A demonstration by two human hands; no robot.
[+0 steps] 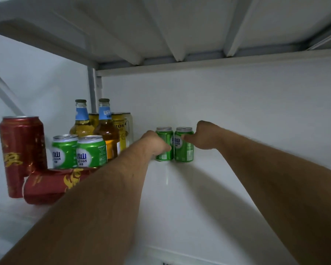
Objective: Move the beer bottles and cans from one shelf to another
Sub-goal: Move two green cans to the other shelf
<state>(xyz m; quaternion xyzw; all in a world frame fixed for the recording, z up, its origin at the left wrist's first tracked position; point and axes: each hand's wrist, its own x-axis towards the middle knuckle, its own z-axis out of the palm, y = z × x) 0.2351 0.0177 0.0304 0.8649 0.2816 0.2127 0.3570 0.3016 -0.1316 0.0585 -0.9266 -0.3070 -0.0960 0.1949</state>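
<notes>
Two green beer cans stand side by side at the back of a white shelf [180, 197], against the wall. My left hand [154, 143] is wrapped around the left green can [165, 139]. My right hand [203, 135] grips the right green can [185, 152], thumb across its label. Both cans rest upright on the shelf. To the left stand two more green cans [64, 152] [91, 152], two amber beer bottles with blue neck labels [81, 121] [106, 129], and yellow cans [122, 127] behind them.
A tall red can [21, 150] stands at the far left, with another red can [50, 185] lying on its side in front of it, partly behind my left forearm. The underside of the shelf above [180, 35] hangs close overhead. A white wall closes the back.
</notes>
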